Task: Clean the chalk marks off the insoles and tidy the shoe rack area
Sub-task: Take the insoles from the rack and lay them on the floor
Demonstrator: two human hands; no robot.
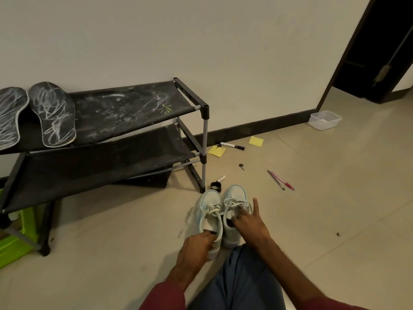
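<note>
The two chalk-scribbled insoles point(53, 115) are lying side by side at the left end of the shoe rack point(204, 135) top shelf, marked faces up and not yet wiped. They are probably parked there to keep them off the floor. The shelf fabric is carrying chalk smears too.

In front of the rack's right post, the person is handling a pair of pale sneakers point(209, 211). The left hand point(196, 245) is gripping the heel of one. The right hand point(250, 222) is reaching its fingers into the other's mouth with the thumb stuck out, though I cannot tell whether they are hooking anything.

Right of the rack, a marker point(232, 146), sticky notes point(216, 151), pens point(281, 180) and a plastic tub point(325, 120) are lying scattered.
</note>
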